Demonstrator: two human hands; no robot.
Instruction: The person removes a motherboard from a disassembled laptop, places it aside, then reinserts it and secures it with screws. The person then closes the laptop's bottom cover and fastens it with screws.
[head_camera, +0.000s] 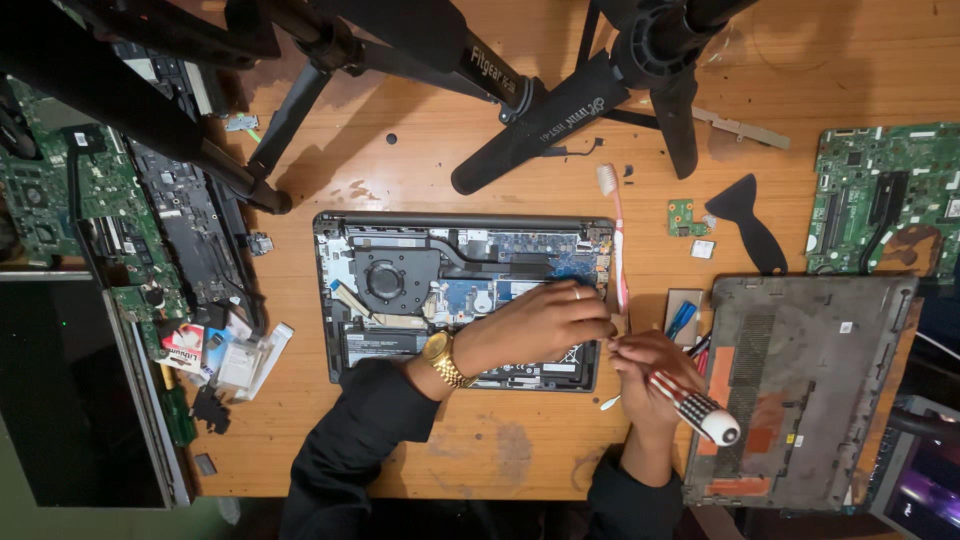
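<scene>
Nearest the camera, two dark sleeves are seen rising from the bottom edge, and the right hand (655, 375) is closed around a screwdriver (690, 405) with a red-and-white striped handle and a white end cap, the tip being aimed toward the right edge of the opened laptop (400, 290). The left hand (540, 325), on whose wrist a gold watch (445, 360) is worn, is laid across the lower right part of the laptop's exposed inside, its fingers curled narrowly together at the point where the screwdriver meets the case; whether something small is pinched there cannot be told. A pink toothbrush (617, 240) is rested along the laptop's right edge, bristles away from the person. A grey back cover (800, 380) is placed just to the right of the hands, on the wooden table (480, 450). A dark screen panel (70, 390) is laid at the left, with small packets (230, 360) beside it. Farther off, a black pry tool (750, 220) and a small green board (683, 215) are seen, green circuit boards (880, 195) are set at both sides, and black tripod legs (540, 120) are spread across the top.
</scene>
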